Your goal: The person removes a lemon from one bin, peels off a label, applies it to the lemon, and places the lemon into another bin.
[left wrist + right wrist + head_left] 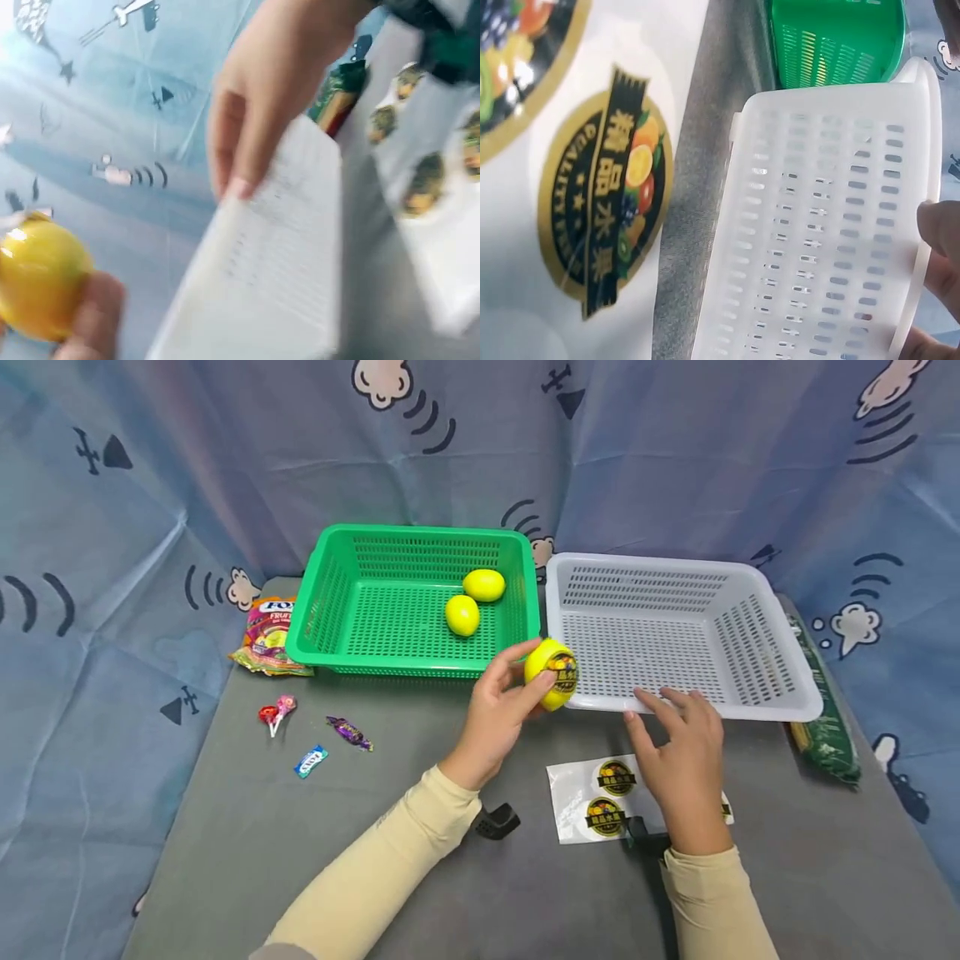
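My left hand [497, 706] holds a yellow lemon [542, 670] between thumb and fingers, above the gap between two baskets. A round black-and-gold fruit sticker [562, 673] is on the lemon's right side. In the left wrist view the lemon [41, 274] is blurred. My right hand [682, 760] is at the front rim of the white basket [682, 708], thumb on the outside and fingers over the inner side. The right wrist view shows the fingertips [939, 225] at that rim. Below the right hand lies a white sticker sheet [573, 802], partly hidden by the hand and wrist.
Two lemons [472, 602] lie inside the green basket [412, 662] at back left. A candy bag [270, 639], lollipops [277, 712] and two wrapped sweets [330, 747] lie left. A green packet [828, 735] sits behind the white basket's right end. A patterned curtain [465, 468] closes off the back.
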A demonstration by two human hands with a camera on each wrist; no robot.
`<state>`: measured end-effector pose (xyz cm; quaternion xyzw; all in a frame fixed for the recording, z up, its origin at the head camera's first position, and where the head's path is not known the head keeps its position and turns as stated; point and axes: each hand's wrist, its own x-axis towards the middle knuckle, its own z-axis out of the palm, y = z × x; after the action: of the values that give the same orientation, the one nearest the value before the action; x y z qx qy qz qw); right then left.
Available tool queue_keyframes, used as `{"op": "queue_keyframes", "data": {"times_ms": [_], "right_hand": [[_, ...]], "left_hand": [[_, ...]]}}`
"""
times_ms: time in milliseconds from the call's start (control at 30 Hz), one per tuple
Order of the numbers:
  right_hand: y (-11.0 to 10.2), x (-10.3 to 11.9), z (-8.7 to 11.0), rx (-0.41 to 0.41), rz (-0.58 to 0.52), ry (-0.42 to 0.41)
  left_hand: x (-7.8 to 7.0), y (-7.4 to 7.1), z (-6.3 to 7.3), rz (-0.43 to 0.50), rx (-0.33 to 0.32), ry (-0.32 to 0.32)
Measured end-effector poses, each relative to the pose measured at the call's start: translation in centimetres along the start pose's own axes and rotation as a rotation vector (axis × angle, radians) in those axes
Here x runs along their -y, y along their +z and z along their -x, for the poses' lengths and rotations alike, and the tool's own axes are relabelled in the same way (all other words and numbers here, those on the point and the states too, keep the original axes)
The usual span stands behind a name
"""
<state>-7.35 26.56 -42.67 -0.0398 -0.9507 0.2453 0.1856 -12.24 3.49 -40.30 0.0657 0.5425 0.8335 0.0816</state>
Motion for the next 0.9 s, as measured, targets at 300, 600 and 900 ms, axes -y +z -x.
{"op": "queue_keyframes", "data": {"times_ms": [300,600,900], "right_hand": [[-0.3,0.4,-0.2,0.002,0.047,-0.010],[0.1,0.3,-0.3,-0.011,-0.008,-0.037],[-1.1,4.1,-3.0,0.076,-0.138,0.105]], "left_hand": [[0.5,6.9,-8.3,-0.447,0.140,-0.187],[0.2,3.9,-5.0,-0.508,0.171,0.014],[2.1,-4.0,3.2,-0.238,-0.084,-0.048]]}}
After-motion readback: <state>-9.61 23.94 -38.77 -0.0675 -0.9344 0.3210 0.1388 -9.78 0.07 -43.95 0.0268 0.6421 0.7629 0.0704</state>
